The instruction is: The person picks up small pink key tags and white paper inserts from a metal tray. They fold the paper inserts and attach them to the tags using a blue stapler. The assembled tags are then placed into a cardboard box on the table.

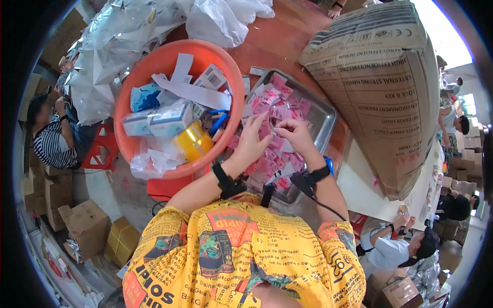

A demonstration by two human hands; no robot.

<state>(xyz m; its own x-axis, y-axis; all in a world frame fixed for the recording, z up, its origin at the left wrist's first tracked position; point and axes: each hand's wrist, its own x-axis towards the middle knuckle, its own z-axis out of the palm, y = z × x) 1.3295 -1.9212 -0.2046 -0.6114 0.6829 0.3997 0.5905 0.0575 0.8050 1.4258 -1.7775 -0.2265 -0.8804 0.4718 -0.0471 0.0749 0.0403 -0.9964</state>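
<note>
My left hand is over a metal tray, its thumb held apart from the fingers, and I see nothing in it. Close beside it, my right hand has thumb and fingertips pinched together at a small item too tiny to name. Beneath both hands, many small pink-and-white printed cards lie heaped in the tray; some look like little packets, but I cannot tell. Black bands circle both wrists.
An orange tub at left holds small boxes, paper strips and a yellow tape roll. A large brown cardboard piece stands at right. Clear plastic bags lie far left. Other people sit on both sides; cartons are stacked lower left.
</note>
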